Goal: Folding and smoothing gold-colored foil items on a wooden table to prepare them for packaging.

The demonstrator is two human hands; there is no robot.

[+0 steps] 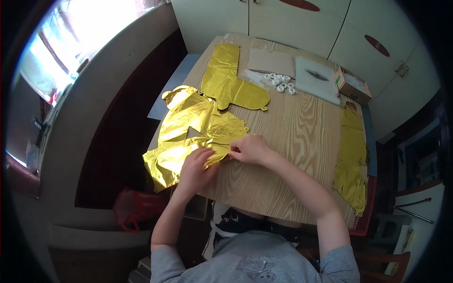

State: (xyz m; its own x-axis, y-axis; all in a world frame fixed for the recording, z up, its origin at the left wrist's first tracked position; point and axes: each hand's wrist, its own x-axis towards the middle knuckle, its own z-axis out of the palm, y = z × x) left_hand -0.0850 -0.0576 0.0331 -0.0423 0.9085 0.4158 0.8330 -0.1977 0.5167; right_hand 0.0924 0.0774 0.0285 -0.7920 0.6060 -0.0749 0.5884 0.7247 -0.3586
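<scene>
Head view: I see my left hand (196,166) lying on the crumpled gold foil balloon (196,134) at the near left part of the wooden table (292,137), fingers curled and pressed onto the foil's lower edge. My right hand (250,148), at three o'clock from the left and almost touching it, pinches the same edge between thumb and fingertips. The foil's lower left corner hangs past the table edge at about eight o'clock.

At twelve o'clock from my hands lies a second gold balloon (231,82), flat and partly overlapped by the first; beyond it are white plastic rings (279,82), a cardboard sheet (271,61), a clear bag (317,78) and a small box (353,85). A gold strip (351,155) runs along the right edge.

My worry: pulling too hard at the pinch could tear the thin foil, and the overhanging corner could drag the sheet off the table.
</scene>
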